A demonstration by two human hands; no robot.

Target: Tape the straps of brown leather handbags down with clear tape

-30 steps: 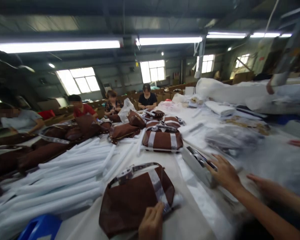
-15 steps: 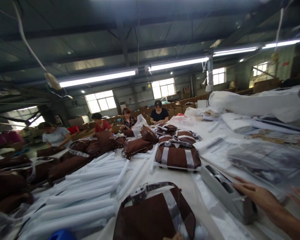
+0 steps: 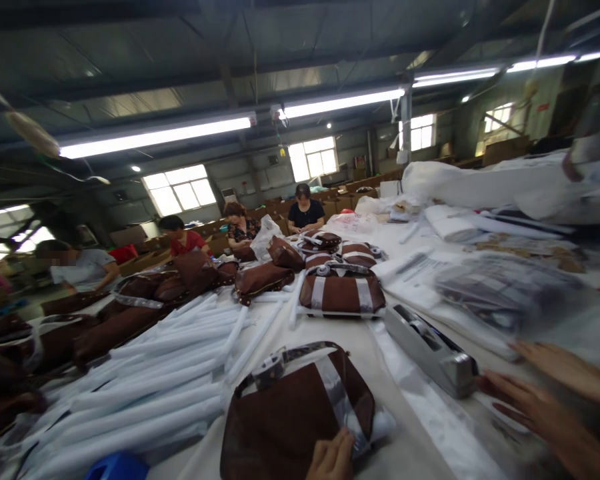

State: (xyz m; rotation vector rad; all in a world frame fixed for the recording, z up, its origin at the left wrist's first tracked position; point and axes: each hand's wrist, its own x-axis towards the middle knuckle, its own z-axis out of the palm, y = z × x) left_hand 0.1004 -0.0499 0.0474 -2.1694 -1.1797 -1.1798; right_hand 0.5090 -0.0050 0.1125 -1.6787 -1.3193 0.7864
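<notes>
A brown handbag (image 3: 275,420) with a clear-wrapped handle and a pale band lies in front of me. My left hand (image 3: 331,459) grips its near side with curled fingers, beside the band. To the right stands a grey tape dispenser (image 3: 433,353). At its near end is my right hand (image 3: 530,413), fingers stretched out and slightly blurred, holding nothing that I can see. Just beyond it, another person's hand (image 3: 555,365) reaches in from the right, over white sheeting.
White rolled sleeves (image 3: 165,390) cover the left of the table. Finished-looking brown bags (image 3: 343,290) sit behind, and more brown bags (image 3: 110,333) are piled left. A blue object (image 3: 117,467) lies at the front edge. Several people sit beyond the table.
The view has shifted, so things sit further left and higher. My left hand shows more fully on the handbag. My right hand has moved off the dispenser's side to its near end.
</notes>
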